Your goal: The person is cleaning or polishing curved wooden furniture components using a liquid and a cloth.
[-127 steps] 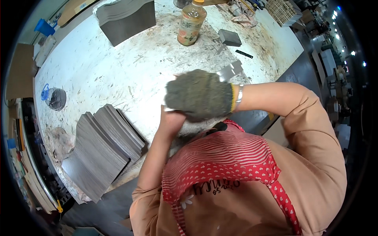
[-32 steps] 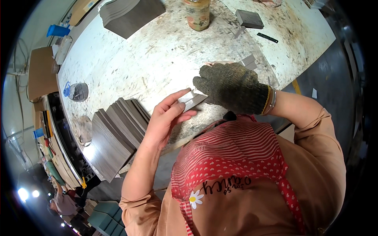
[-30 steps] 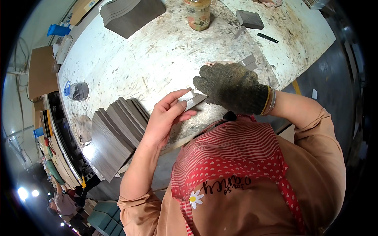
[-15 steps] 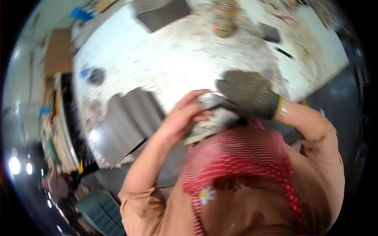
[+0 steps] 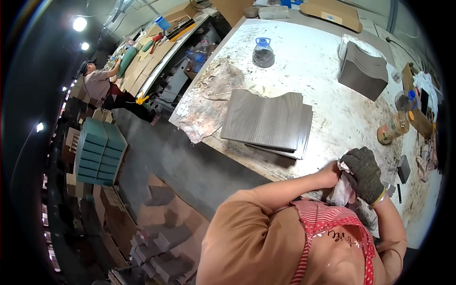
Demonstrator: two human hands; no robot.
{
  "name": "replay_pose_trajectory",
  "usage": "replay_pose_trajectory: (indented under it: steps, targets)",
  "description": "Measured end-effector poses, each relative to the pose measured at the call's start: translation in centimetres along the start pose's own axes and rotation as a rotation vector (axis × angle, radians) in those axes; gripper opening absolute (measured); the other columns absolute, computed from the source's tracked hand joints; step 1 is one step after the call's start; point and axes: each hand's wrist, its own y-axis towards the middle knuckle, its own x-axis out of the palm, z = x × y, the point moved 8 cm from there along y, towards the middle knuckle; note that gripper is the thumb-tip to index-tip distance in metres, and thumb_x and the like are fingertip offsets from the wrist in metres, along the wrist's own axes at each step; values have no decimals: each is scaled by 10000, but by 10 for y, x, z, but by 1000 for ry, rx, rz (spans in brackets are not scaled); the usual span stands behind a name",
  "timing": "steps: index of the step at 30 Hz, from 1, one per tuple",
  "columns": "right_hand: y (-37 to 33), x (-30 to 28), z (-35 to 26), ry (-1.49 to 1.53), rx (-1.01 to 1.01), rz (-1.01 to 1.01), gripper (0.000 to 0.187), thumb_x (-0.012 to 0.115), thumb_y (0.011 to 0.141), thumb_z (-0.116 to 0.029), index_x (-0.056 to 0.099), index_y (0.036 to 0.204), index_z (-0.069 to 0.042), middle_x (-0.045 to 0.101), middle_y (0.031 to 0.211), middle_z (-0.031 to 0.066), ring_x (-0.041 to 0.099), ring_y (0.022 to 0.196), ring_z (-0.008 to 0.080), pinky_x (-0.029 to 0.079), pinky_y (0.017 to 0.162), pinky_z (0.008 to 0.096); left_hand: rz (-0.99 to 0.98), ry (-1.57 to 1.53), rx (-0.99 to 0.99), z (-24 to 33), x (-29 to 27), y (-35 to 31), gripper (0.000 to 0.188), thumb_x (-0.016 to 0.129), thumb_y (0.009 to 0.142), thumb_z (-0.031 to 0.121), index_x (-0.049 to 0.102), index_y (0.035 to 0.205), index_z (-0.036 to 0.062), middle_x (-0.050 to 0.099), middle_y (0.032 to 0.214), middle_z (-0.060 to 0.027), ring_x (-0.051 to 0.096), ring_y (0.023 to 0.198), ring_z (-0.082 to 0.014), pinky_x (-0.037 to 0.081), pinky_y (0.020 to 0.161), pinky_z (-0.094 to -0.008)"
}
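Note:
My right hand (image 5: pixel 365 173), in a dark grey-green work glove, is closed round a crumpled white rag (image 5: pixel 341 192) near the front edge of the worktable, close to my apron. My bare left hand (image 5: pixel 329 175) meets the rag and the glove from the left; its fingers are hidden there. To the left of my hands lies a stack of grey wood-grain boards (image 5: pixel 266 121) with a curved cutout along the far edge. A second stack of such curved boards (image 5: pixel 363 71) stands farther back on the right.
A blue-capped clear bottle (image 5: pixel 263 53) stands on the white, stained table (image 5: pixel 308 45). A jar (image 5: pixel 394 128), a small grey block (image 5: pixel 403 169) and a black stick (image 5: pixel 399 193) lie right. A stained cloth (image 5: pixel 209 99) covers the left corner. Another person (image 5: pixel 102 85) works at a far-left bench.
The view has swung to the left, showing the floor, boxes and another person. My left hand, earlier with fingers apart beside the glove, now presses against the rag and glove.

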Motion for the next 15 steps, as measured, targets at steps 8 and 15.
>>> replay_pose_trajectory:
  steps: [8,15]
  targets:
    - [-96,-18,115,50,519,277,281,595,772,-85,579,1047,-27,580,1018,149,541,986,308,415,887,369,-95,319,-215,5,13,9,284,592,765,98,520,1034,40,602,913,-176,593,840,-300,464,748,-372]
    - [-21,7,36,-23,-12,162,316,567,781,-174,570,1080,-71,542,1121,143,490,1083,295,373,939,414,-5,-64,-153,20,4,17,345,665,761,90,562,1084,31,644,983,-83,604,907,-187,482,795,-309]
